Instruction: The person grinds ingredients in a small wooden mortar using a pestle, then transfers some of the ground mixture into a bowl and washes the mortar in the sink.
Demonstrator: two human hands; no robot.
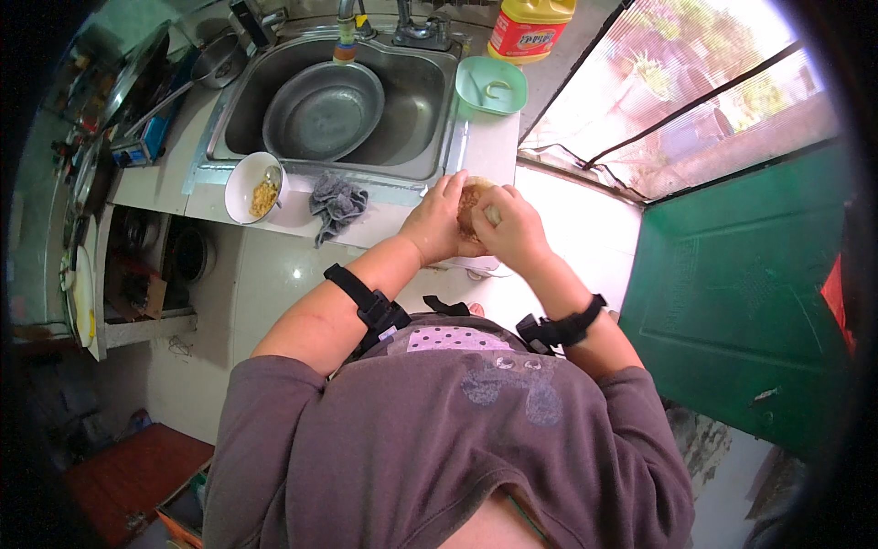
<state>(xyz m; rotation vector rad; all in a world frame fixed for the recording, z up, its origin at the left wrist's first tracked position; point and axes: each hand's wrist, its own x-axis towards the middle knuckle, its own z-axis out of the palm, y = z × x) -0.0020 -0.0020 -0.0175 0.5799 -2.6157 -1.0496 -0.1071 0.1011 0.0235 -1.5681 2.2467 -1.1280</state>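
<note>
Beyond the counter edge, right of centre, my left hand [436,218] holds a round bowl [469,207] with reddish-brown contents from its left side and below. My right hand [509,225] reaches over the bowl's right side, its fingers closed around a pale, rounded thing [492,215] too hidden to name. Left of my hands, a crumpled grey cloth [336,204] lies on the counter edge. Farther left stands a white enamel bowl [240,191] with yellow crumbly food [263,197] and a metal spoon [273,176] in it.
A steel sink [415,130] holds a large metal basin [322,113] under a faucet [345,27]. Right of it are a green plastic container [492,86] and a yellow detergent bottle [529,34]. A saucepan [218,65] stands at the left; a green door [748,295] is at the right.
</note>
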